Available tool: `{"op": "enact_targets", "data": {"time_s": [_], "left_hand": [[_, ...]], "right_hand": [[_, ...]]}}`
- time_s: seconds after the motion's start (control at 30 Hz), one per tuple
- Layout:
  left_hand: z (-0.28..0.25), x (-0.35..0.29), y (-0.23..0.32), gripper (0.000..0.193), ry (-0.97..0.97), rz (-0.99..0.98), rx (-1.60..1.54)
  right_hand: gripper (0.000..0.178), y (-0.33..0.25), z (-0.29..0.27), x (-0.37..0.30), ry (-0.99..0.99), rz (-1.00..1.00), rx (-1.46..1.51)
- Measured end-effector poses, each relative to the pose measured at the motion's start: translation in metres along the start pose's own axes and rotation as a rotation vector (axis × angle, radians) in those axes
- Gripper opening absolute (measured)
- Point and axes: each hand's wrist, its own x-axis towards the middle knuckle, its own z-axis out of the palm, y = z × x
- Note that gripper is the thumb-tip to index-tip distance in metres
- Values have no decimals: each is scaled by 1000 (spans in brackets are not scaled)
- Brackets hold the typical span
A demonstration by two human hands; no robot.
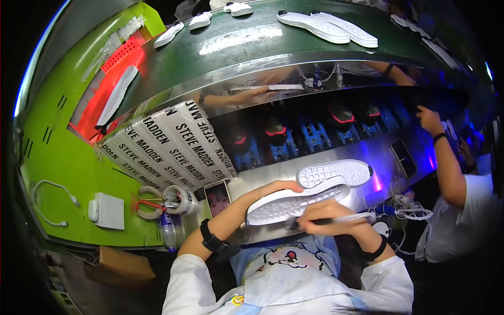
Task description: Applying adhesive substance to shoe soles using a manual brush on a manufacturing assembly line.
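A white shoe sole (pixel 294 205), its hollow gridded inside facing up, is held tilted in my left hand (pixel 275 188). The fingers of that hand are closed on its far edge and partly hidden. My right hand (pixel 324 214) is closed round a brush (pixel 292 224) with dark bristles and a pale handle. The bristles are at the sole's near edge; whether they touch it I cannot tell. Just beyond, a second white sole (pixel 336 173) with a gridded inside lies on the metal ledge (pixel 283 170), partly overlapped by the held one.
At left stand a tape-wrapped box (pixel 168 149), tape rolls (pixel 184 201), red-handled scissors (pixel 149 202), a bottle (pixel 167 231) and a phone (pixel 217 197). Soles (pixel 315 27) ride the green belt (pixel 247 44). Dark shoes (pixel 341 113) sit in the recess. A co-worker's arm (pixel 446 152) reaches in at right.
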Motion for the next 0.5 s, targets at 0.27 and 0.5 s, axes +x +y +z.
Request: {"op": "enact_targets", "data": {"time_s": [0.27, 0.5], "left_hand": [[-19, 25, 0, 53, -61, -219, 352], [-38, 63, -61, 68, -778, 30, -858]], "right_hand": [[13, 27, -21, -57, 242, 146, -150], [15, -17, -35, 10, 1086, -103, -173]]}}
